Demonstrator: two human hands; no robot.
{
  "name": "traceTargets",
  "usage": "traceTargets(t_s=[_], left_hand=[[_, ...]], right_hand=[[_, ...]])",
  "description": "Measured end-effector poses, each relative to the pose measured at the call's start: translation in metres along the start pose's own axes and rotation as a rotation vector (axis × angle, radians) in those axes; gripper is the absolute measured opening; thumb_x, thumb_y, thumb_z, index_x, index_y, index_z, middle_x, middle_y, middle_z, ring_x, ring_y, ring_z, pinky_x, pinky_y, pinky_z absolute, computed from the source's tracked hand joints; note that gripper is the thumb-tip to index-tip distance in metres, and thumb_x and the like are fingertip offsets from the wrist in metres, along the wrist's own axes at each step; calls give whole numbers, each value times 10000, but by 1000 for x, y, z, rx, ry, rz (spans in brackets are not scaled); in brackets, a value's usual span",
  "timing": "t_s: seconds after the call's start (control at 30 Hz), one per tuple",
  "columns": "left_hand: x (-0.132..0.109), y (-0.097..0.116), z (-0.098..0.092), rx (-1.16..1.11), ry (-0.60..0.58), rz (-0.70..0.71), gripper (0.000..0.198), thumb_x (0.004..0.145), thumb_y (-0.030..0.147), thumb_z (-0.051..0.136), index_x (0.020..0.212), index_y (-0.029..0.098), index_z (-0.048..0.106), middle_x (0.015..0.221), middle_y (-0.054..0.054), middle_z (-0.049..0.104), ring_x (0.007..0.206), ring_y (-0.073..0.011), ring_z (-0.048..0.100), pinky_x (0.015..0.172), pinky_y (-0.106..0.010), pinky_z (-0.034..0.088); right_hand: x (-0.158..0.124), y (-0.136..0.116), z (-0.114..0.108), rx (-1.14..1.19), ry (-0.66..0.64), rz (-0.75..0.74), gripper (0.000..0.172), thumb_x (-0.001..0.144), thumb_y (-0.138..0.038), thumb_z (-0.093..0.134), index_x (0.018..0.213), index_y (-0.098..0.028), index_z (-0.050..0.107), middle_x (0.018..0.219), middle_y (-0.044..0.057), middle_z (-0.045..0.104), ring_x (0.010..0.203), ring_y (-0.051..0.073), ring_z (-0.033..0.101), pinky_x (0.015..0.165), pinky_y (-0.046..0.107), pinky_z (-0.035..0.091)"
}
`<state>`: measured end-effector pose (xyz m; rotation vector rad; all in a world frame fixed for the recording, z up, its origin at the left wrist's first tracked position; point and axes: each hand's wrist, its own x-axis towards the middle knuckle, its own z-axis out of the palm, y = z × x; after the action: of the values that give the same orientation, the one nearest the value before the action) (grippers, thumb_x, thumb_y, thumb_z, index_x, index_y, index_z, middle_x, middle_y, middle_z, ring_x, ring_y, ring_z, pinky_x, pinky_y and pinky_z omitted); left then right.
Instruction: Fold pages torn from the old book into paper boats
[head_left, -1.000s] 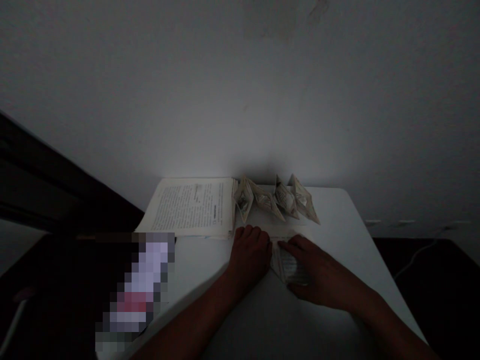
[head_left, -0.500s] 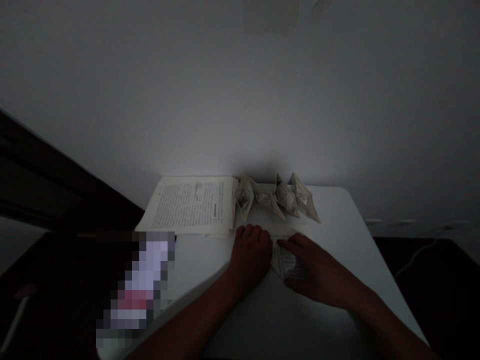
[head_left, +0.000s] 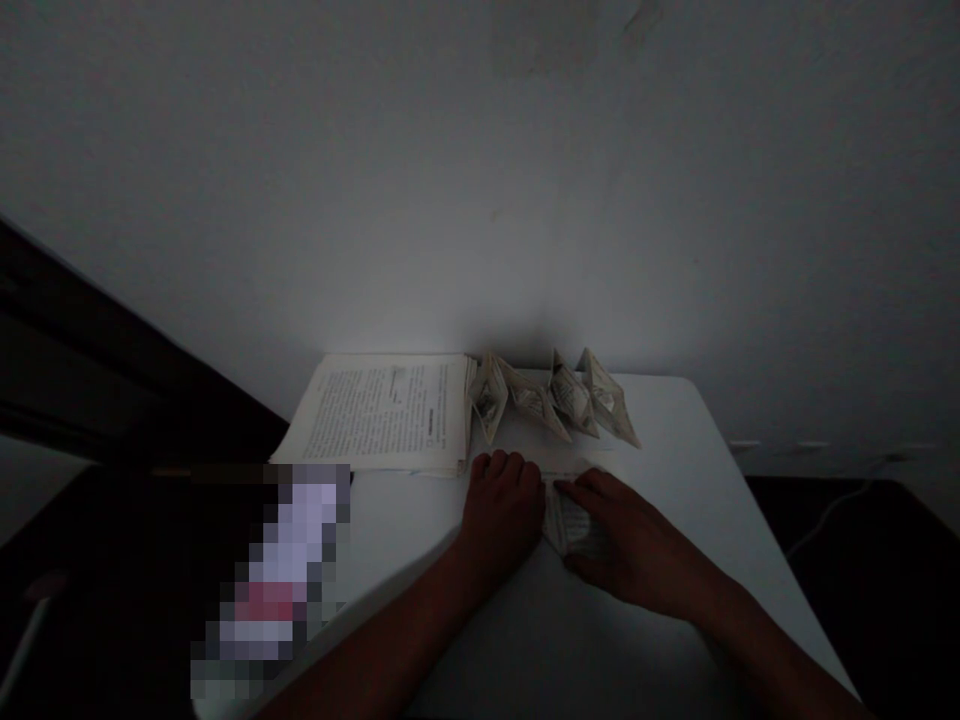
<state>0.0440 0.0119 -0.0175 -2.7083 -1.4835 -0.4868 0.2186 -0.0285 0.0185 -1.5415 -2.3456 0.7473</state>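
Note:
A folded sheet of printed paper lies on the white table between my hands. My left hand is closed, its fingers curled at the paper's left edge; the fingertips are hidden. From the right, my right hand grips the paper, its index finger on the upper part and its thumb at the lower edge. Part of the sheet is covered by this hand. Just beyond my hands stand several folded paper boats in a row, made from printed pages.
A stack of printed pages lies at the back left of the table, beside the boats. A blurred-out, bright rectangular object is at the left edge. The wall rises directly behind, and a pale cable hangs at the right.
My right thumb has shifted slightly left along the paper's lower edge. The left hand stays nearly in place, and the boats and page stack have not moved.

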Motion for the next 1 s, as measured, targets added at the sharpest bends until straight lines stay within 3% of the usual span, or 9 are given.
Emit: traceTargets(t_s=[0.27,0.43,0.63,1.0], left_hand=[[0,0,-3,-68,-6,-32,89,849,210,467,853,167,546,848,-64,556,855,-237,477,819,-418,357],[-8,2,-11,-193,59,-21,242,809,280,534,1018,158,540,1075,-108,523,1022,-264,446,905,-449,325],[-18,7,-14,-204,65,76,88,811,243,529,802,211,611,1102,-75,520,1047,-250,447,918,-450,303],[-21,11,-15,-255,76,16,154,709,364,648,804,243,649,1175,-84,487,1111,-282,409,957,-480,240]], right_hand=[[2,-3,2,2,4,29,601,669,-274,660,1239,-194,484,1084,82,521,1027,244,473,934,371,369],[2,-2,1,-2,-2,47,634,665,-266,668,1261,-194,466,1090,84,521,1040,247,471,944,368,363],[3,-3,0,3,-11,48,638,665,-255,656,1268,-198,458,1111,83,519,1072,252,462,965,377,347],[4,-3,2,13,11,24,589,687,-254,646,1248,-198,476,1091,89,533,1042,250,480,929,380,367]])
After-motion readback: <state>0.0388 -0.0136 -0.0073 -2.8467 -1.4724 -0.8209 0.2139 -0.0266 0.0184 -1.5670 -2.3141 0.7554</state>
